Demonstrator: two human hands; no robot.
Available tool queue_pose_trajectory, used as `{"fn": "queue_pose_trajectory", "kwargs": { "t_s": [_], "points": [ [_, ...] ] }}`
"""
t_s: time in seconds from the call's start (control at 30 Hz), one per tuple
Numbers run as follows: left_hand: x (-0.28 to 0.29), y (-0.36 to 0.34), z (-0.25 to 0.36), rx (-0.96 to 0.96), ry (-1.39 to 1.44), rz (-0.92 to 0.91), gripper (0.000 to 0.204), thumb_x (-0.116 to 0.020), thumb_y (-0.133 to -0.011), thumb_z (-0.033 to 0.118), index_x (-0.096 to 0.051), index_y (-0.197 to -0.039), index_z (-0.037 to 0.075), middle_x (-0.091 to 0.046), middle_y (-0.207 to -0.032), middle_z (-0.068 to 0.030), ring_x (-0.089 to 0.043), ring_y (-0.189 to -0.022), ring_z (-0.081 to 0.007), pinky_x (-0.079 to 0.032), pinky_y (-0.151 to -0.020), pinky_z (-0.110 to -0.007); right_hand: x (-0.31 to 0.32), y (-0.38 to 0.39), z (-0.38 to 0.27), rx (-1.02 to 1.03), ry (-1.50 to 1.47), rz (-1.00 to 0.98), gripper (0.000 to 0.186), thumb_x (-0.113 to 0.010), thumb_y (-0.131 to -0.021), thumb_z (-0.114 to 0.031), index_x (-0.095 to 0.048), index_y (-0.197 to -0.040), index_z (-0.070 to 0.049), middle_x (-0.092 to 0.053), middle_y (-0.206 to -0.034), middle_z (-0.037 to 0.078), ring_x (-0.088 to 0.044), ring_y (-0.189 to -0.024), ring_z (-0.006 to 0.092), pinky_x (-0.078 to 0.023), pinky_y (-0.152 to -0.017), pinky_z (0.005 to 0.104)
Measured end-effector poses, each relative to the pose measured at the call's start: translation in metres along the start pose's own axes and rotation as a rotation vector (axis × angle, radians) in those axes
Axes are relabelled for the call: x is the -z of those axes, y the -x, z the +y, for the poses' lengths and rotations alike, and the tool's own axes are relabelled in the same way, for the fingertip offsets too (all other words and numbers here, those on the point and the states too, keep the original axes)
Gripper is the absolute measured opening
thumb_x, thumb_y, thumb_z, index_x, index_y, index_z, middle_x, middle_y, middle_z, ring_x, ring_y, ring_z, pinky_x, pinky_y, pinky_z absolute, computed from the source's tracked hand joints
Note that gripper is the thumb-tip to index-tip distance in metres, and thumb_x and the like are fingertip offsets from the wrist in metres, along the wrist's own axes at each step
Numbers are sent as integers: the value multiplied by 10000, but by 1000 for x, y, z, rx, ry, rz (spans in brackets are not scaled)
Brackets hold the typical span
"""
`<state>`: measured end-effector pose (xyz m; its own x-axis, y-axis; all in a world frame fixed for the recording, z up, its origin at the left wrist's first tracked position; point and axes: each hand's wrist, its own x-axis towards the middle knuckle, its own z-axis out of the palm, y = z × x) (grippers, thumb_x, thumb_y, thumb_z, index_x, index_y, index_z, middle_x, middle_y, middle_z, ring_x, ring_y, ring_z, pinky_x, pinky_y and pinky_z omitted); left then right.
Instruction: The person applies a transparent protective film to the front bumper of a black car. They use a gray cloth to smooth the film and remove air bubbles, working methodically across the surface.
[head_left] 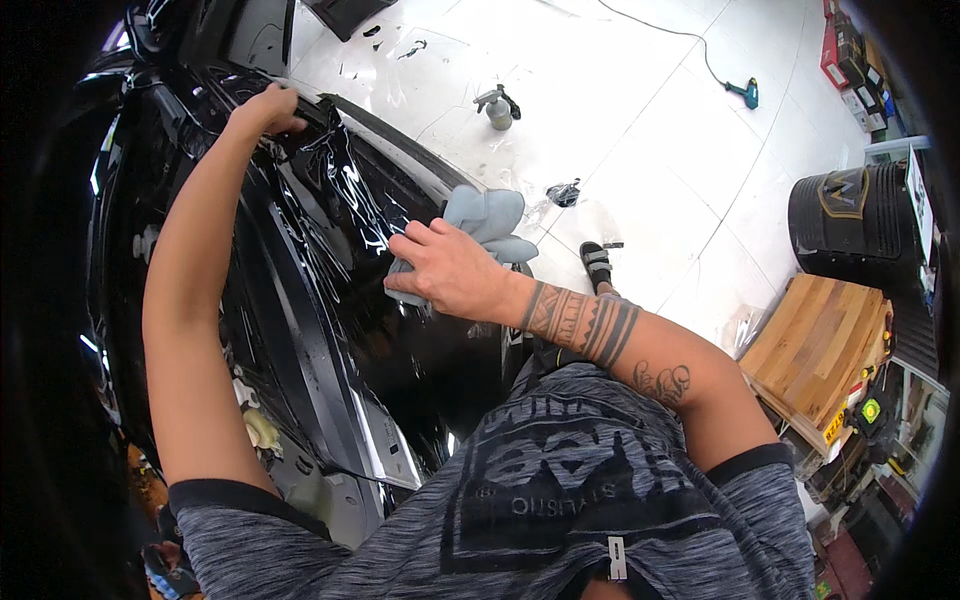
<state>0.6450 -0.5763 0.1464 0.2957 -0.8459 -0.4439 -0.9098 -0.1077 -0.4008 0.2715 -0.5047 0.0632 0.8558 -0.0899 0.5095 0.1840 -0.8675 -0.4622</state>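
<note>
A glossy black car panel [430,375] lies in front of me, with wrinkled, shiny black film [352,185] along its upper part. My left hand [268,112] is at the far end of that film, its fingers curled closed on the film's edge; the fingertips are partly hidden. Nearer to me, my right hand [450,268] grips a folded grey cloth [487,215] and presses it against the panel beside the film. Part of the cloth sticks out beyond the panel's edge.
On the white tiled floor [640,130] stand a spray bottle [497,108] and a corded teal tool [745,93], with film scraps [564,193] near my sandalled foot [596,262]. To the right are a black barrel [845,222], a wooden board [815,340] and stacked boxes [850,65].
</note>
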Motion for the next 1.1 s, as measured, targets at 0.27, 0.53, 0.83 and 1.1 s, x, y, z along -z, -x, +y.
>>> {"fn": "queue_pose_trajectory", "kwargs": {
  "t_s": [0.27,0.53,0.83,1.1],
  "points": [
    [19,114,31,378,253,218,438,-647,-877,335,-627,-912,-101,-611,-950,-350,-585,-986,-486,-474,-821,-513,-1,2,-1,-40,-13,64,144,-596,-775,-190,-720,-841,-161,-525,-967,53,-485,-962,213,-381,-738,345],
    [5,166,119,604,396,407,331,-649,-865,248,-578,-854,-75,-613,-892,-326,-581,-942,-486,-462,-766,-520,6,-2,7,60,3,-50,333,-622,-725,-105,-699,-1046,-143,-484,-964,59,-468,-914,225,-366,-702,340],
    [23,142,122,1056,512,109,323,-600,-853,215,-647,-1095,8,-624,-1149,-256,-583,-1110,-424,-496,-891,-494,7,-8,20,171,-49,-53,309,-597,-738,-97,-679,-1035,-88,-490,-956,69,-470,-911,229,-371,-699,347],
    [-6,173,110,752,367,297,221,-601,-860,189,-661,-969,6,-661,-940,-259,-653,-912,-394,-509,-783,-446,8,-6,26,217,-116,-48,227,-603,-764,-165,-685,-939,-45,-519,-970,67,-475,-949,237,-387,-733,372]
  ]
}}
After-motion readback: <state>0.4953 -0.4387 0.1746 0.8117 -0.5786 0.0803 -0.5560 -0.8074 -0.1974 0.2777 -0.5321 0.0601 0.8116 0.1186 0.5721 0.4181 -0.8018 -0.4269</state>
